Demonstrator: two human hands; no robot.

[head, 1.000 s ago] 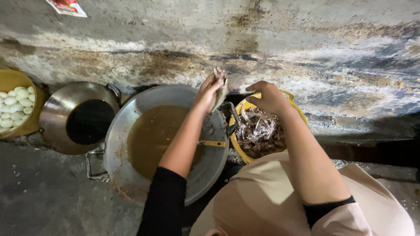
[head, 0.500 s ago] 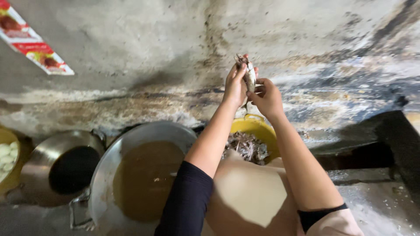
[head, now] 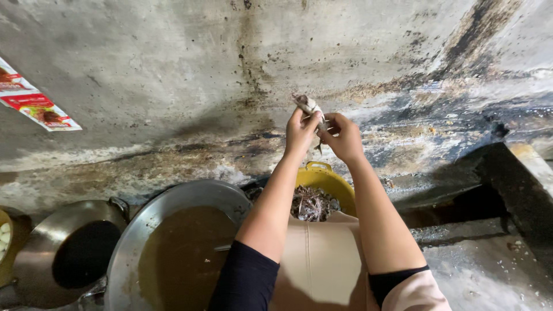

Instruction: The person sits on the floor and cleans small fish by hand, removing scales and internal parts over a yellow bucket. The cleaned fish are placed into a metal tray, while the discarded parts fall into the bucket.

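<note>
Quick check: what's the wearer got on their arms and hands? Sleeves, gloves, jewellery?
Left hand and right hand are bare: no gloves, no rings or watch visible. Both forearms are uncovered. A tight black sleeve ends at each elbow; the right one sits under a loose pale pink outer sleeve.

Concrete floor (head: 489, 276): metal basin (head: 173, 219), wok (head: 63, 242), yellow bucket (head: 328, 181).

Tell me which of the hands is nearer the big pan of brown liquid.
Left. The left hand is raised above the pan's far right rim; the right hand is farther right, above the yellow tub.
</note>
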